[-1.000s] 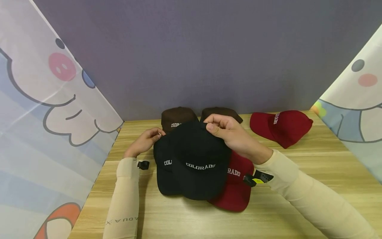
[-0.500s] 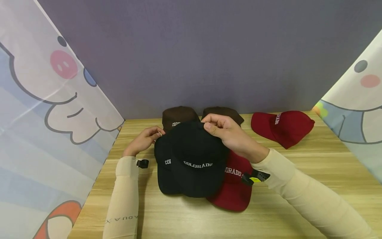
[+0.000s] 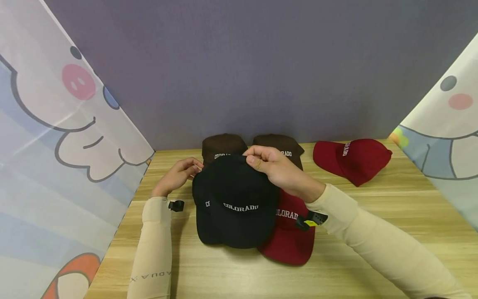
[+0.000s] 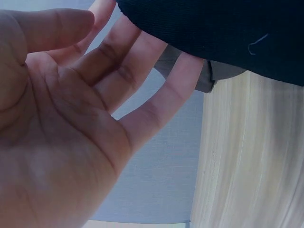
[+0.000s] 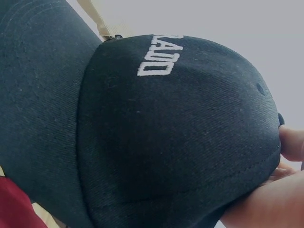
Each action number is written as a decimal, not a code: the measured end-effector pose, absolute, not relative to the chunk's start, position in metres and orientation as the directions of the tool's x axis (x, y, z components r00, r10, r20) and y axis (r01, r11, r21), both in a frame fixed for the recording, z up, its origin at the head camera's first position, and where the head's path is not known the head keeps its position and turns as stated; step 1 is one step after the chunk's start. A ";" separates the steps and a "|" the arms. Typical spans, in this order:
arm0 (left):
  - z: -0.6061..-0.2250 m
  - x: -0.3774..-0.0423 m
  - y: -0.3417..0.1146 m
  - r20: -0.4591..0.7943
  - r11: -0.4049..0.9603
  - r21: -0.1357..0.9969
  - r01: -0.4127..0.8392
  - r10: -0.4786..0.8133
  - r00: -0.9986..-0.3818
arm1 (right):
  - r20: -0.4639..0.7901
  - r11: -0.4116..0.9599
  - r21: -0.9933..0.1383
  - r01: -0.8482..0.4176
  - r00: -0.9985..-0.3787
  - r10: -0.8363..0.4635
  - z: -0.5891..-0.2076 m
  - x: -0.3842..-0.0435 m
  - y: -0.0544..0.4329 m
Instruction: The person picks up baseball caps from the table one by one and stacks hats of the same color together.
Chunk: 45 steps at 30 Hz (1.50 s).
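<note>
My right hand (image 3: 281,168) pinches the crown of a black baseball cap (image 3: 240,187) lettered COLORADO, its brim tilted down toward me. In the right wrist view the thumb (image 5: 292,142) presses near the crown's top. A second black cap (image 3: 203,224) lies behind and to the left, mostly covered by the first. My left hand (image 3: 177,176) is at its far left side. In the left wrist view the fingers (image 4: 161,107) reach out fairly straight, their tips partly behind black fabric (image 4: 228,33), with the thumb (image 4: 61,28) apart.
A red cap (image 3: 291,243) lies partly under the held cap's right side. Two brown caps, one left (image 3: 224,145) and one right (image 3: 295,149), stand by the grey back wall (image 3: 246,70). Another red cap (image 3: 360,160) rests on its side at the back right of the wooden table (image 3: 373,224).
My right hand has moved left with the held black cap, covering more of the second black cap. More of the red cap and the right brown cap shows. My left hand has barely shifted.
</note>
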<state>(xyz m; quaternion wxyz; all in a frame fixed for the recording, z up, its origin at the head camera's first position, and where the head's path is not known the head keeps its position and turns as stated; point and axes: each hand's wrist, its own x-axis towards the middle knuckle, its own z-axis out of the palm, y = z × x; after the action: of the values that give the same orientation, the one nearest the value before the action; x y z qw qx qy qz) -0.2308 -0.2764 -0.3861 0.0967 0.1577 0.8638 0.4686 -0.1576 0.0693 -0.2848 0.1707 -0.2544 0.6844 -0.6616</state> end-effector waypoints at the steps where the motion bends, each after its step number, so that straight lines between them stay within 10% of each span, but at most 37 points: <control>1: -0.386 -0.231 -0.277 -0.021 0.510 0.842 0.179 0.362 -0.932 | 0.095 -0.001 -0.993 -0.115 -0.811 -0.577 -0.285 -0.158 0.068; 45: -0.384 -0.231 -0.278 0.013 0.487 0.848 0.209 0.375 -0.927 | -0.039 0.160 -0.984 -0.077 -0.784 -0.620 -0.317 -0.178 0.000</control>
<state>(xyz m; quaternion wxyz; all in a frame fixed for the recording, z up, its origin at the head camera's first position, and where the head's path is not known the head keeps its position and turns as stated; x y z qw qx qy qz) -0.2313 -0.2779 -0.3837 0.0874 0.1703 0.8577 0.4772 -0.1784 0.0000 -0.3167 0.2252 -0.2396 0.7274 -0.6023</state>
